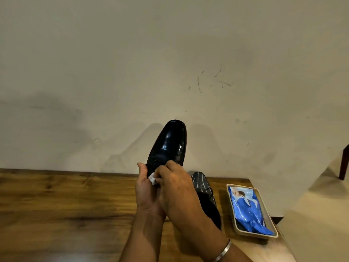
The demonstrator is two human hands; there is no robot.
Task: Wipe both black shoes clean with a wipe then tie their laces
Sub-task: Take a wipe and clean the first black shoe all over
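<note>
One blue wipe pack (249, 210) inside beige tray (230, 203) beside shoes.

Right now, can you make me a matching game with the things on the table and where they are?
Things:
1. shiny shoe
2. striped shoe
3. wipe
4. blue packet

Places:
A. in the tray
B. lying on the table
C. held up in the air
D. pinched by the right hand, next to the left hand

Pairs: 1-C, 2-B, 3-D, 4-A
</note>
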